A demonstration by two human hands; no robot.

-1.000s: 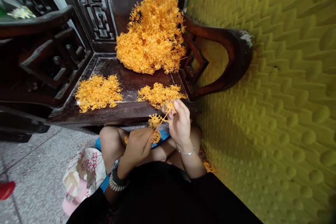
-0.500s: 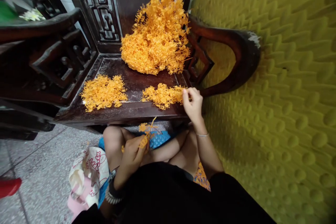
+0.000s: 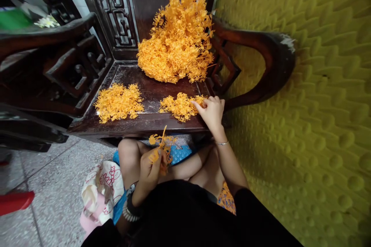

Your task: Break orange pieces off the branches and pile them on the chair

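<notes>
Chair seat (image 3: 127, 74), dark wood, carries three masses of orange pieces. Large heap (image 3: 178, 42) at the rear right, rising in front of the chair back (image 3: 147, 7) and close against the right armrest (image 3: 278, 65). Left pile (image 3: 118, 103) low and loose, near the front edge; right pile (image 3: 180, 106) likewise. Bare wood between these two piles, and a wider bare patch at the rear left, beside the heap. A narrow strip of front rail shows below both piles.

Right hand (image 3: 213, 115): at the right end of the right pile, thumb apart from the bent fingers; tips partly hidden, cannot tell whether they hold a piece. Tight room here: armrest just to the right, with the yellow textured wall (image 3: 327, 85) beyond.

Left hand (image 3: 149, 173): in front of and below the seat edge, above the lap, fingers closed on a few orange sprigs (image 3: 165, 144) that stick out upward, clear of the rail. Open space separates the two hands. Printed bag (image 3: 109, 179) on the floor, left of the legs.
</notes>
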